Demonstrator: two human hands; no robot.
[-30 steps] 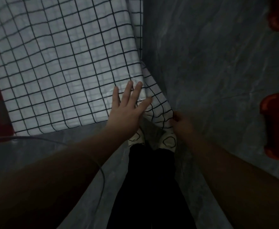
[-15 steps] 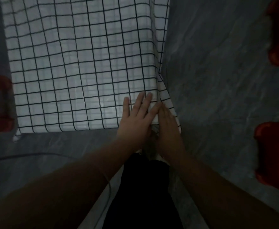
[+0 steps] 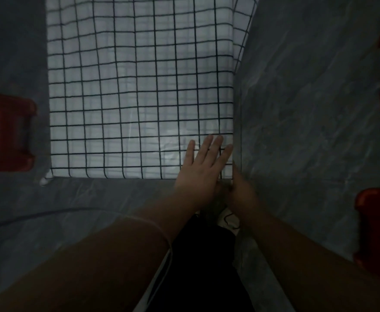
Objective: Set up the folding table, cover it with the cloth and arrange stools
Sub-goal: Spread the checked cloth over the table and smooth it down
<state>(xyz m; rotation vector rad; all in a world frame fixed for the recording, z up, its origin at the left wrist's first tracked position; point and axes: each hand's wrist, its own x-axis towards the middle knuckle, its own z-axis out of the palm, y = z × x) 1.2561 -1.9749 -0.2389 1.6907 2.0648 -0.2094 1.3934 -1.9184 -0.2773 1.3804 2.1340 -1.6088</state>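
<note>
Pressing the left hand (image 3: 201,167), fingers straight, flat onto the checked cloth (image 3: 128,86) lying across upper centre; touching its lower right corner with the right hand (image 3: 243,192), grip impossible to tell.

Very dim light, seen from above, colours dull and fine detail blurred. Grey floor (image 3: 308,109) on every side, marbled, with paler veins running slantwise at the right and more level at the lower left. Slightly glossy, with a faint soft sheen in places. Darker toward the left edge and the upper left corner. Thin dark cord (image 3: 38,216) lying on the floor at the lower left, curving from the left edge toward the middle. Narrow paler strip (image 3: 156,280) near the bottom middle, too dim to identify.
</note>
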